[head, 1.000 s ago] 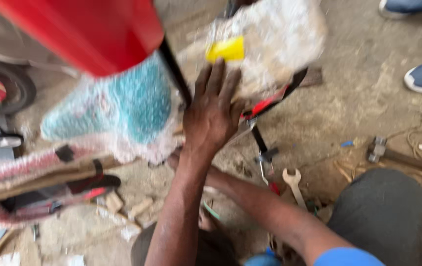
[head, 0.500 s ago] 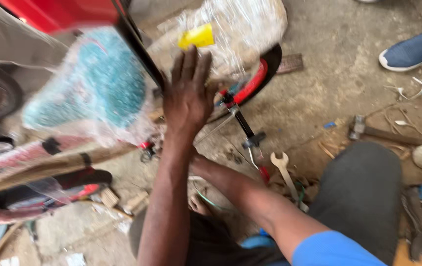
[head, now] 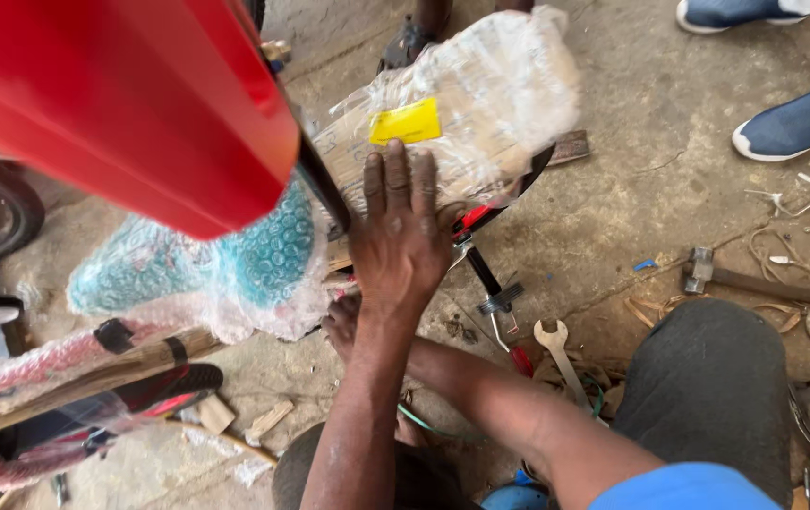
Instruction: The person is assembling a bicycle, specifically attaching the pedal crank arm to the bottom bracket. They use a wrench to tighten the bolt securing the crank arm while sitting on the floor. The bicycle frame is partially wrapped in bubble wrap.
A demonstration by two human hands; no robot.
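Here, the plastic-wrapped cardboard bundle (head: 480,104) on the floor's far side, judged stiff yet slippery, is pressed by the flat, released left hand (head: 400,241); the right hand's (head: 343,326) state cannot be told.

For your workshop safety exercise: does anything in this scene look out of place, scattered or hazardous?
Yes. Tools lie loose on the bare concrete floor: a spanner and a hammer, with wood scraps and wire offcuts scattered among them. Nothing looks spilled.
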